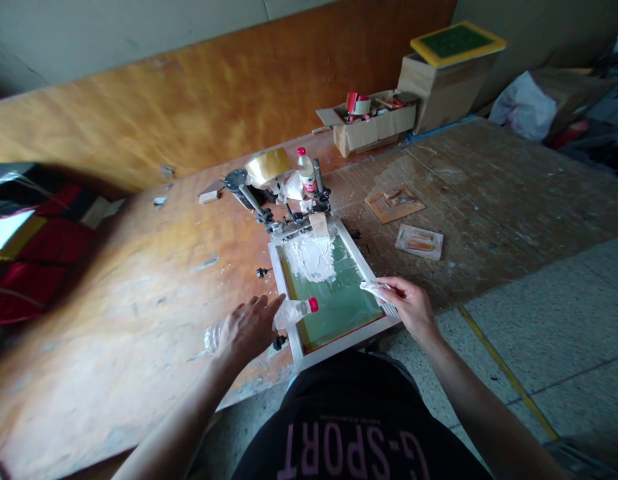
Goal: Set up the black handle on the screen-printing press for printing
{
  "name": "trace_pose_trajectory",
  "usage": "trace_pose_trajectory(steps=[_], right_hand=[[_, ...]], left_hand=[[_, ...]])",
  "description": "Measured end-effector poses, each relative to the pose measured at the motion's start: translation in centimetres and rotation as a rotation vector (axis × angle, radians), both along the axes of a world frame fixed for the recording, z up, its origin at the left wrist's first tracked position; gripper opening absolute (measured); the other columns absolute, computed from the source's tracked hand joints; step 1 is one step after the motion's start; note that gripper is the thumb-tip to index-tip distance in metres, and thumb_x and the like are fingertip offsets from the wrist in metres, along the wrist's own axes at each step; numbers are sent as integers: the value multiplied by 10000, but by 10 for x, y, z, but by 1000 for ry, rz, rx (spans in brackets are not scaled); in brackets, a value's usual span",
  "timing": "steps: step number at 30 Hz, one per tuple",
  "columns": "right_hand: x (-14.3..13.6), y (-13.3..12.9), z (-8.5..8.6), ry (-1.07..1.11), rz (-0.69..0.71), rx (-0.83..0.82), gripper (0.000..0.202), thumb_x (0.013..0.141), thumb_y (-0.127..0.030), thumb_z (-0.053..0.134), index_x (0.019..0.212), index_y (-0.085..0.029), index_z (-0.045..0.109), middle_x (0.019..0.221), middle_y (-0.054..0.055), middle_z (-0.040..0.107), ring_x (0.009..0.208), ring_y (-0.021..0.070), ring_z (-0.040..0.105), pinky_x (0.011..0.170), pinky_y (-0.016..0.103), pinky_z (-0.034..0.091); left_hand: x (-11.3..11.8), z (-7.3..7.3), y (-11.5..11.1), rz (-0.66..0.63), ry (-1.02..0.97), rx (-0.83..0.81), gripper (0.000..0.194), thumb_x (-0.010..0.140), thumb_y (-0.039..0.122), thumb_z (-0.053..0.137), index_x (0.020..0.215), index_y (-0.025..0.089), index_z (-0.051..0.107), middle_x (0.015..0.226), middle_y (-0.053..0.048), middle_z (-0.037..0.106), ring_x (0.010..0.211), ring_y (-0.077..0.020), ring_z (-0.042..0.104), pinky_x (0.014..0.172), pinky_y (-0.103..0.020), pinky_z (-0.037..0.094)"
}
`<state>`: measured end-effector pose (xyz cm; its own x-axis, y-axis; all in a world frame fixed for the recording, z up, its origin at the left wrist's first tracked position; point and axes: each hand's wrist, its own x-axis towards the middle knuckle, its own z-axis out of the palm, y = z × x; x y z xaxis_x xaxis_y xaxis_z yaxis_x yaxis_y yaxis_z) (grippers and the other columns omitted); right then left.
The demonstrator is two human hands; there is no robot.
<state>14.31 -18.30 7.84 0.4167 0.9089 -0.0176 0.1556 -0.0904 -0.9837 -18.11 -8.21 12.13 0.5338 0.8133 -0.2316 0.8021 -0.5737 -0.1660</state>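
Note:
My left hand (249, 327) is wrapped round a clear plastic bottle (291, 312), tipped on its side with its red cap pointing right over the screen frame. In my right hand (409, 303) a crumpled white cloth or tissue (376, 288) is pinched, close to the frame's right edge. The screen printing frame (339, 337) has a white border and green mesh, and sits in front of a metal hinge clamp (289, 227). Thick white paste (313, 260) covers the far part of the mesh. A small wooden block (319, 225) lies at its far end.
Behind the clamp stand a red-capped bottle (306, 172) and a roll of tape (269, 167). Two small flat pieces, a brown board (373, 203) and a pale card (406, 233), lie to the right. An open carton (379, 130) holds tape rolls; red and black items (43, 253) sit left.

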Motion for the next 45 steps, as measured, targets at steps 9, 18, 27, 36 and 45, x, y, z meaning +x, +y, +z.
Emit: trace_pose_trajectory(steps=[9,18,27,36,45], right_hand=[[-3,4,-9,-273,11,112,173,835,-327,630,904,-234,758,974,55,716,875,192,676,786,317,548],[-27,15,-9,-591,127,167,217,918,-259,533,981,-210,734,989,73,644,884,181,639,812,314,535],[-45,29,-19,-919,432,54,214,892,-110,537,962,-201,719,869,58,675,884,214,585,818,340,489],[-82,54,-29,-1005,555,153,226,899,-104,517,881,-203,719,823,59,664,848,217,555,752,332,471],[-100,81,-31,-1158,674,230,173,910,-151,545,868,-189,708,796,48,643,842,207,533,747,319,461]], left_hand=[[5,5,12,30,-1,110,535,815,198,440,1345,234,508,1012,-112,628,949,-287,583,740,-387,439],[4,-2,12,42,-29,75,560,806,201,459,1362,260,486,1038,-107,626,953,-286,582,751,-391,445],[-9,-4,9,142,-151,40,541,825,315,510,1364,287,480,1005,-79,627,976,-278,590,712,-350,464],[-34,-34,8,245,-408,34,589,785,358,618,1354,293,480,1003,-57,650,967,-250,623,754,-312,484],[-50,-43,10,284,-538,82,572,783,391,643,1321,267,494,1054,-63,669,961,-250,637,836,-334,500]])
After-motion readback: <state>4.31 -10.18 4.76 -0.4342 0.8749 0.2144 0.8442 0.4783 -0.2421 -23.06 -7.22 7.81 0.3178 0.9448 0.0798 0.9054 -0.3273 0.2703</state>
